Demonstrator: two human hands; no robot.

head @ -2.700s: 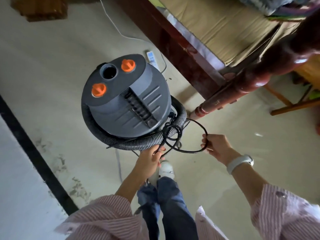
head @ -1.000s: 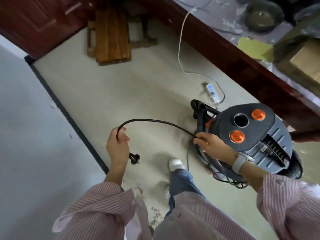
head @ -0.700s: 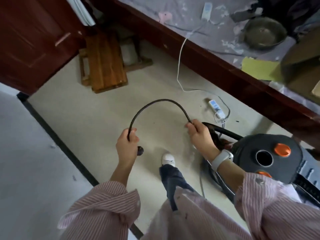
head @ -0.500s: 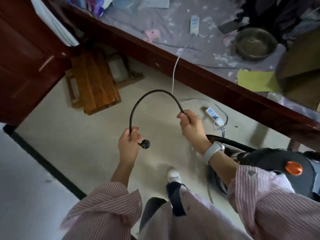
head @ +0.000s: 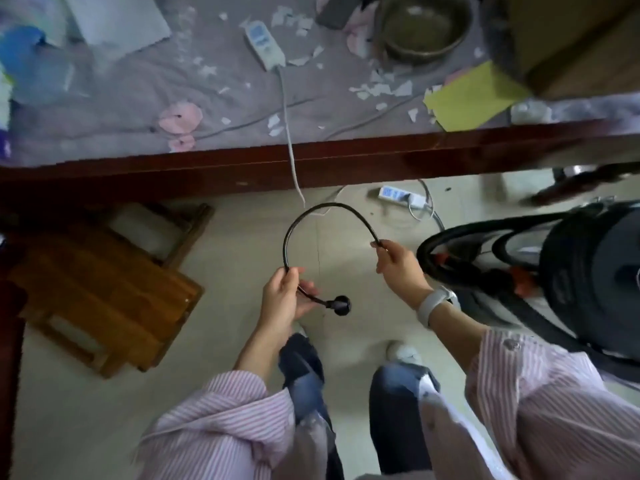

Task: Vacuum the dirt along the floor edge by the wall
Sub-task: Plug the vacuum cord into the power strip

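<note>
The left hand (head: 282, 299) has its fingers curled round the black power cord (head: 322, 207) near the plug (head: 341, 304). The right hand (head: 398, 263) pinches the cord further along. The vacuum cleaner (head: 585, 271) sits just right. The cord could tug or trip the feet while reaching the power strip (head: 401, 195).

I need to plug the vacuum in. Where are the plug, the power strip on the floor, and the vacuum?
plug (head: 341, 302), head view, black plug head.
power strip (head: 398, 196), head view, white casing.
vacuum (head: 595, 265), head view, dark body.
</note>
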